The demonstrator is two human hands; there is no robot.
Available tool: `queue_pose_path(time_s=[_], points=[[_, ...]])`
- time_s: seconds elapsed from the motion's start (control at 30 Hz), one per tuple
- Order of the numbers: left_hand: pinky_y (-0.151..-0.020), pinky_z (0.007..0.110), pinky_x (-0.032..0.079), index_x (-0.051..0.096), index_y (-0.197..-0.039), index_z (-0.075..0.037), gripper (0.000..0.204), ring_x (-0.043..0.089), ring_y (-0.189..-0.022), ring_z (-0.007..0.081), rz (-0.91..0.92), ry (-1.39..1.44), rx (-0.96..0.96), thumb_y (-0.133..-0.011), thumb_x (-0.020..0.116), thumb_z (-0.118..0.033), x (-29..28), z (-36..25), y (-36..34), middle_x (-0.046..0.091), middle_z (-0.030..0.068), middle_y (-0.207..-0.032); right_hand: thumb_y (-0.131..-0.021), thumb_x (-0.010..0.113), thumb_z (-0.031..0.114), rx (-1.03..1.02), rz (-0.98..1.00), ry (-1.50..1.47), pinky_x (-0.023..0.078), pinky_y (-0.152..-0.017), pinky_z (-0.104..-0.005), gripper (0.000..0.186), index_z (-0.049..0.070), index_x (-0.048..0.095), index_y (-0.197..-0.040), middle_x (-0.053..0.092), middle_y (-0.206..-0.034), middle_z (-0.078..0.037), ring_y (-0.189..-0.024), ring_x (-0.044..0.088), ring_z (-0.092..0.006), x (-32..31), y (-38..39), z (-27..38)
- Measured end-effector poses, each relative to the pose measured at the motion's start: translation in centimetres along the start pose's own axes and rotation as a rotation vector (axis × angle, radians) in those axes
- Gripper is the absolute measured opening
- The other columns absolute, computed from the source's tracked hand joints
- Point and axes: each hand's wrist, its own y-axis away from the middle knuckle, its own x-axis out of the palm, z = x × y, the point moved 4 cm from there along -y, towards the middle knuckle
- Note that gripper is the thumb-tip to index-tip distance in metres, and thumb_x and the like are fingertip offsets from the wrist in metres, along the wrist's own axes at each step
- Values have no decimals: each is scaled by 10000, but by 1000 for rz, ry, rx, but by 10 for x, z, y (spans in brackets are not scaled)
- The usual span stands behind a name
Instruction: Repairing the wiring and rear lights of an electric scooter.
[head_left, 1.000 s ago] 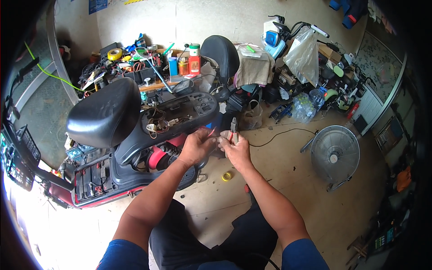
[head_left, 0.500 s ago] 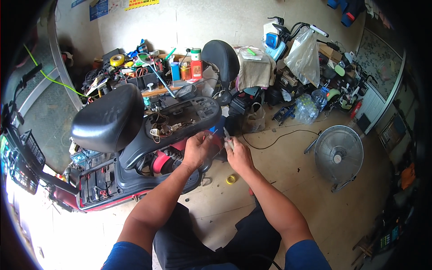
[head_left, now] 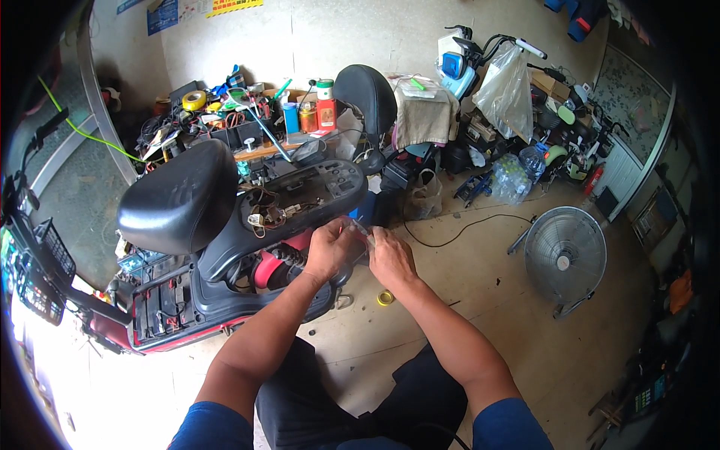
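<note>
Both bare hands are close together in front of the black-and-red electric scooter (head_left: 217, 264), just beside its long black plastic panel (head_left: 344, 177). The left hand (head_left: 328, 249) has its fingers pinched together on a small item, too blurred to identify. The right hand (head_left: 393, 259) has its fingers closed around grey metal pliers (head_left: 361, 229), largely covered by the hand, with the tip directed toward the left fingers; contact cannot be confirmed. Loose multicoloured wires (head_left: 265, 213) lie in the panel's recess, near the black padded seat (head_left: 176, 199). A yellow ring-shaped roll (head_left: 385, 298) rests on the tan floor (head_left: 442, 296), below the hands. A round grey metal fan (head_left: 564, 262) stands well apart, to the right.
</note>
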Motion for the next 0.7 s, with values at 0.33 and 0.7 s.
queue_pose_path(time_s=[0.33, 0.7], points=[[-595, 244, 435, 680, -971, -9, 200, 511, -642, 62, 27, -32, 2, -1028, 575, -170, 1, 13, -4, 610, -19, -728, -962, 561, 170, -50, 22, 109, 527, -767, -469, 149, 23, 569, -943, 659, -874, -191, -879, 656, -368, 1, -4, -3], [-678, 307, 506, 704, -1030, -17, 206, 588, -699, 105, 42, -8, -49, -993, 589, -185, -1, 13, -3, 686, 81, -766, -967, 563, 183, -64, 43, 147, 539, -752, -471, 162, 23, 569, -943, 668, -897, -186, -867, 667, -364, 5, -5, -7]])
